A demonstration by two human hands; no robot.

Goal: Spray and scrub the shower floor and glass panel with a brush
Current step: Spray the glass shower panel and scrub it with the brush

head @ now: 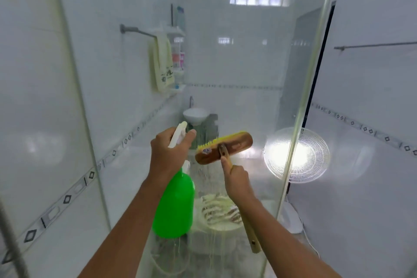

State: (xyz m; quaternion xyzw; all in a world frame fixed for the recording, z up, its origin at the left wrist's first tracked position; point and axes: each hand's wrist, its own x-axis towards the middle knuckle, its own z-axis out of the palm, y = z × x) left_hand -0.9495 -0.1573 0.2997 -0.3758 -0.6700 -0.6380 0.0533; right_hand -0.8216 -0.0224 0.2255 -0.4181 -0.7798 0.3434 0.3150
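Head view, looking down and forward through the glass panel [237, 187]. Left hand [168, 153] is gripping the neck of the green sprayer [174, 205], fingers curled round the white trigger head, nozzle aiming away and up from the grip. Right hand [237, 181] is clamping the wooden handle of the brush [223, 146], forefinger lying along the shaft; the brush head is sitting just above that grip, yellow bristles facing the glass, and it cannot be told whether they are touching it. The handle's free end is trailing below the wrist. Pale cleaner is running down the glass below both grips in streaks and smears.

Risks, as judged: the sprayer and brush head are working close together, so a stroke toward the left grip could knock the nozzle. Wet cleaner is draining toward the shower floor, which is likely becoming slippery underfoot. A fan [297, 153] with a cord is standing beyond the glass, to the right of the brush grip; spray carrying past the panel edge could reach it.

Writing: a small blue sticker is showing on the brush head, too blurred to read. The hanging towel [161, 65] is bearing dark marks, also unreadable.
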